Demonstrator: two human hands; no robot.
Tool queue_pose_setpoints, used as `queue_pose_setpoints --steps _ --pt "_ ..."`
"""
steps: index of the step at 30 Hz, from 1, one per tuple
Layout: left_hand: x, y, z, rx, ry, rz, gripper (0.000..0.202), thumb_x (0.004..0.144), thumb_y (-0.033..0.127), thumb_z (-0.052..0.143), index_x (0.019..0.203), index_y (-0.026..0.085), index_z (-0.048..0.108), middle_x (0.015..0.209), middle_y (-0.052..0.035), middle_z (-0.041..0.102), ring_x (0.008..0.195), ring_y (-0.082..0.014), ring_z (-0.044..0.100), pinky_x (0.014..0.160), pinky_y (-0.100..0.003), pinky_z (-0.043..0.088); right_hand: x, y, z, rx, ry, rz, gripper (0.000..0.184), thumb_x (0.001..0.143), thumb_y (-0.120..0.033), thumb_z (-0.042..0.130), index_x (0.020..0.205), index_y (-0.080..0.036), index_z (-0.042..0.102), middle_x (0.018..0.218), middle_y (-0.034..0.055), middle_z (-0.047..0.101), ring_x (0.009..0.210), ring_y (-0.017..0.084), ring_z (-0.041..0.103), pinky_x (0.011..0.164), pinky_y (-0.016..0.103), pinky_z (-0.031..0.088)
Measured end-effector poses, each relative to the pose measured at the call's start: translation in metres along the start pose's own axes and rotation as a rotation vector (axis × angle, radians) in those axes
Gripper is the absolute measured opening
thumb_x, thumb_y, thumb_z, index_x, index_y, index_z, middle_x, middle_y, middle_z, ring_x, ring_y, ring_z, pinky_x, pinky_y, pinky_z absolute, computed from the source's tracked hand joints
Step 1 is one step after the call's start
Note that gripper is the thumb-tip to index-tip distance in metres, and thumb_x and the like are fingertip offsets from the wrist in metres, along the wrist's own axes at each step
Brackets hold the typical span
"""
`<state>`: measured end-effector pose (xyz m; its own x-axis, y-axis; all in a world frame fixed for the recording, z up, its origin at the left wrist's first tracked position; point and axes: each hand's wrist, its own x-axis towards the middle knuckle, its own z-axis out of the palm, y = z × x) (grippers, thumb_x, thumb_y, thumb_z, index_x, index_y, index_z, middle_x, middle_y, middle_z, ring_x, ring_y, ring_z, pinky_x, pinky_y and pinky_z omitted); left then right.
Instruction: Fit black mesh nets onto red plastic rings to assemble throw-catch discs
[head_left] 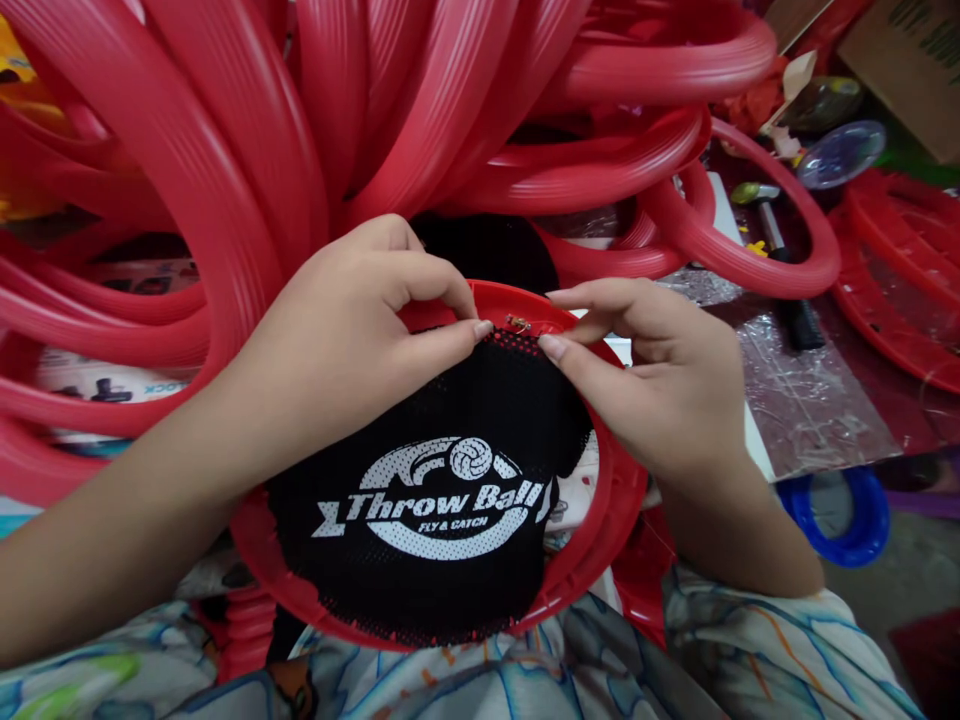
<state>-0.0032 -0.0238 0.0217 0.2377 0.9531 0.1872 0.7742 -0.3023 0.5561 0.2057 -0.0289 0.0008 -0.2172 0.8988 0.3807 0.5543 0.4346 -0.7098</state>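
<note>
A black mesh net (420, 420) printed "Throw Ball" in white lies across a red plastic ring (626, 490) in front of me. My left hand (352, 310) pinches the net's far edge between thumb and forefinger. To its right, my right hand (645, 370) pinches the same edge against the ring's rim. Between both hands a small brassy bit (517, 323) shows on the rim. Along the near side the net's edge meets the ring; at the right a gap shows between them.
Large ribbed red tubes (225, 150) are heaped behind and to the left. A hammer (787, 260), clear plastic (810, 380), a blue ring (840, 520) and red rings (892, 260) lie at the right. A cardboard box (911, 70) is at the far right corner.
</note>
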Motion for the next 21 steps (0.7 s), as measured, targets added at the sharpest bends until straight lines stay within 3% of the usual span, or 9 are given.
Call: queue_pose_setpoints --steps 6,21 --pt "0.0004 -0.0024 0.001 0.007 -0.047 -0.004 0.02 0.084 0.036 0.06 0.084 0.02 0.071 0.084 -0.002 0.054 0.08 -0.0149 0.055 0.069 -0.029 0.045 0.0077 0.0062 -0.0006 0.115 -0.072 0.058 0.029 0.077 -0.015 0.073 0.106 -0.021 0.069 0.078 -0.003 0.07 0.072 0.012 0.066 0.069 0.027 0.052" --pt "0.0009 -0.0037 0.0052 -0.03 -0.007 -0.021 0.013 0.08 0.033 0.064 0.079 0.024 0.073 0.082 0.0005 0.054 0.074 -0.0137 0.055 0.067 -0.029 0.044 0.0093 0.0042 -0.0038 0.163 -0.111 0.135 0.02 0.079 -0.018 0.072 0.098 -0.019 0.071 0.074 -0.0036 0.068 0.067 0.01 0.062 0.062 0.025 0.049"
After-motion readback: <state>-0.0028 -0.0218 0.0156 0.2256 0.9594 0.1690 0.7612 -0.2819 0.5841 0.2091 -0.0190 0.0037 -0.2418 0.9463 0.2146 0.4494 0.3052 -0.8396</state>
